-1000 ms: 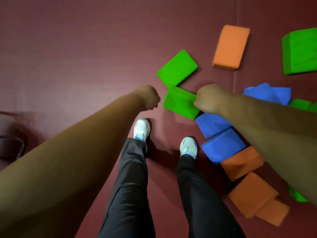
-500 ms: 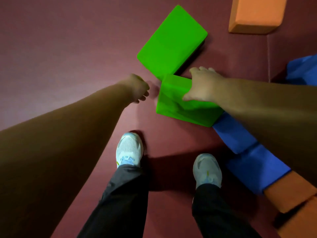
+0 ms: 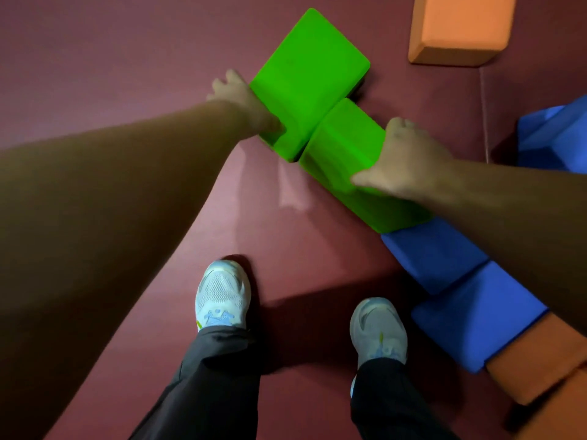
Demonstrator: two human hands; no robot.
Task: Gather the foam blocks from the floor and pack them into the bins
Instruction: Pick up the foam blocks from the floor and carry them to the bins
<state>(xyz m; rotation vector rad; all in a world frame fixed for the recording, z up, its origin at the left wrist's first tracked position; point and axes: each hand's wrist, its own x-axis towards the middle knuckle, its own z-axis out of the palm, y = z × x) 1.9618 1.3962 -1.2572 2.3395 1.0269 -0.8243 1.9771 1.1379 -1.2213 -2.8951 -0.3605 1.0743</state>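
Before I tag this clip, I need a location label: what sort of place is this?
Likely a soft-play or exercise room: dark red seamed floor mat, blue rectangular foam blocks and orange foam blocks strewn about, left hand and right hand each gripping a green foam block.

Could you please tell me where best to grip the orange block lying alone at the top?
Probably from above, pinching its left and right side faces: the orange block lies flat, broad face up, with bare floor on both sides, so those faces are free.
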